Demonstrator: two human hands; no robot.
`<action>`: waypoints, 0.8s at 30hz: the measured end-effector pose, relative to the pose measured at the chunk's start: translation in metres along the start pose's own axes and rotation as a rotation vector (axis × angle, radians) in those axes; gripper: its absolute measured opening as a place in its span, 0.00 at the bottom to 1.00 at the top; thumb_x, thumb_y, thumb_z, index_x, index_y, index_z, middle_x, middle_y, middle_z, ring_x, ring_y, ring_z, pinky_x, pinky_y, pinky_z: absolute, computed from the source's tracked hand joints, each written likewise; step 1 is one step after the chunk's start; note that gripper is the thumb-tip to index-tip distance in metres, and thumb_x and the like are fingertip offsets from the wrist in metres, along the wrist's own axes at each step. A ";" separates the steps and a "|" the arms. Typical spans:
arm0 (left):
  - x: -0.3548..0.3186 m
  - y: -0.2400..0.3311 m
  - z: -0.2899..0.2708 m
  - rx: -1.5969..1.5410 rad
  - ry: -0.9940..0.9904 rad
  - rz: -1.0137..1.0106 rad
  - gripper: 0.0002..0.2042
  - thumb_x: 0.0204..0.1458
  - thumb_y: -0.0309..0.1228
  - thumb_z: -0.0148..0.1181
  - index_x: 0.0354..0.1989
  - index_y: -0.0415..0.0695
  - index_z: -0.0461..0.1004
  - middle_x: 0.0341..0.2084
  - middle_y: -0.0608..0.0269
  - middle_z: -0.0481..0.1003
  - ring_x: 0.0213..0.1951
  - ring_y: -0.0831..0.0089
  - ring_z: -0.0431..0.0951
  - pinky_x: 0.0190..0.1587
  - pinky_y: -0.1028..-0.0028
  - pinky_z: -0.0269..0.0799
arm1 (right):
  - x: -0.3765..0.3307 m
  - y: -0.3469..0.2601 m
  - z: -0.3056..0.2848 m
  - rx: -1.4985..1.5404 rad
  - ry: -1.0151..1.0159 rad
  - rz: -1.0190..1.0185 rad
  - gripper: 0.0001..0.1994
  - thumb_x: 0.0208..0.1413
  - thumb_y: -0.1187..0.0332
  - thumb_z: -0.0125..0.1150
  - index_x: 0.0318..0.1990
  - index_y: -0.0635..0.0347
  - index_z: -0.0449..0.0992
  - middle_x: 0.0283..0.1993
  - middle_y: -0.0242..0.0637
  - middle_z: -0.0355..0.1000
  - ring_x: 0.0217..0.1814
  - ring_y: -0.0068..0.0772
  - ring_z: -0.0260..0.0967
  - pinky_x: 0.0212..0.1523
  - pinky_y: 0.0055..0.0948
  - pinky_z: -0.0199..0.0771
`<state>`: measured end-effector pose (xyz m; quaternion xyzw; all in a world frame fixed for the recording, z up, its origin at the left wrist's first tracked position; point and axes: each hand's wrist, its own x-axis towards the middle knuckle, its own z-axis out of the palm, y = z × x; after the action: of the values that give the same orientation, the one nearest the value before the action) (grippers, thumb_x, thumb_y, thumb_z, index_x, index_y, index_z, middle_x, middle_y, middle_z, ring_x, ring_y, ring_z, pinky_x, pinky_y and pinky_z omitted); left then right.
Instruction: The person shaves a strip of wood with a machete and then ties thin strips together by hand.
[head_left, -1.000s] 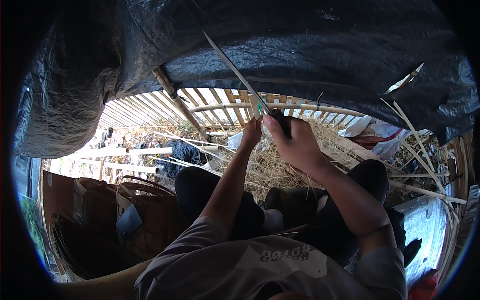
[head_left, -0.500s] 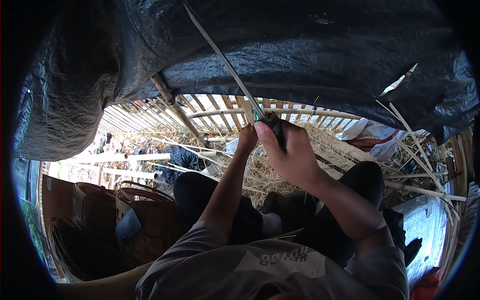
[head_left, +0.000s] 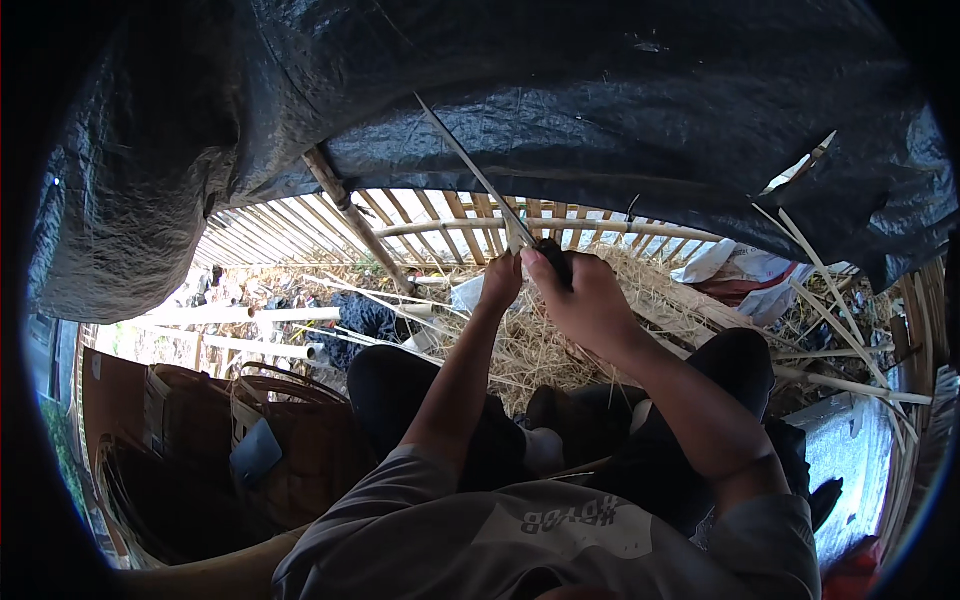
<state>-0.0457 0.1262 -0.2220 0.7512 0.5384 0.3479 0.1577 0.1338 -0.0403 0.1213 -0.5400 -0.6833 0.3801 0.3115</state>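
Note:
My right hand is wrapped round the dark handle of a long knife. Its thin straight blade slants up and left in front of the black sheeting. Close beside it, my left hand is closed on a pale bamboo strip, which stands up from the fingers and crosses near the base of the blade. Whether the edge touches the strip I cannot tell. Both hands are raised above my spread knees.
Black plastic sheeting hangs across the top, with a slatted bamboo fence below it. Straw-like shavings cover the ground. Bamboo poles lie left, woven baskets stand lower left, and a white sack lies right.
The knife has tilted so its blade looks shorter, and its tip has come down and to the right. My hands have shifted slightly; both grips stay closed.

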 end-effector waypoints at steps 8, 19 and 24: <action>-0.001 -0.012 0.007 0.003 -0.003 0.035 0.10 0.60 0.29 0.48 0.40 0.36 0.72 0.28 0.35 0.76 0.34 0.36 0.76 0.36 0.47 0.71 | 0.007 0.001 -0.003 0.032 -0.185 0.116 0.26 0.65 0.46 0.50 0.30 0.64 0.72 0.16 0.32 0.64 0.17 0.26 0.64 0.22 0.32 0.65; -0.001 0.099 -0.043 -0.163 -0.024 -0.140 0.14 0.65 0.35 0.45 0.43 0.35 0.72 0.31 0.33 0.76 0.37 0.35 0.75 0.40 0.46 0.71 | 0.001 0.030 -0.018 -0.079 0.085 -0.044 0.27 0.61 0.43 0.53 0.35 0.66 0.74 0.21 0.42 0.71 0.22 0.40 0.73 0.27 0.36 0.74; -0.008 0.077 -0.042 -0.063 -0.065 -0.167 0.18 0.65 0.38 0.44 0.40 0.32 0.72 0.30 0.31 0.75 0.37 0.35 0.76 0.41 0.47 0.71 | -0.018 0.012 -0.012 -0.465 0.297 -0.169 0.24 0.61 0.48 0.56 0.34 0.67 0.72 0.21 0.46 0.73 0.23 0.48 0.75 0.25 0.41 0.74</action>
<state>-0.0228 0.0844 -0.1481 0.7092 0.5826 0.3256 0.2273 0.1539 -0.0539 0.1169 -0.5880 -0.7414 0.1026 0.3066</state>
